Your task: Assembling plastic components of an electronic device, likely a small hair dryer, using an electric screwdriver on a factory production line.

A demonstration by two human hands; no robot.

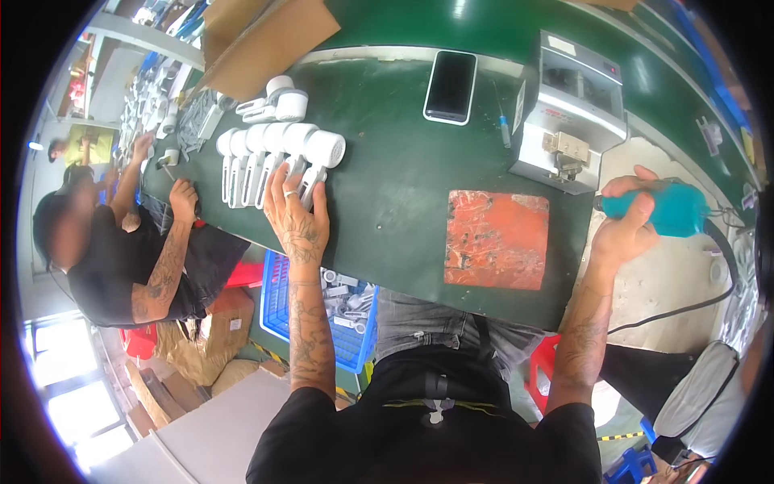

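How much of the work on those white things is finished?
A row of white parts lies lined up on the green bench. The left hand rests on the nearest one; the right hand holds a teal power tool. More parts wait in the blue crate.

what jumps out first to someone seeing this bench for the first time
A row of white handled parts lies at the left of the green bench, with the left hand resting on its near end. At the right edge, the right hand grips a teal power tool. Between them sits a worn orange mat.
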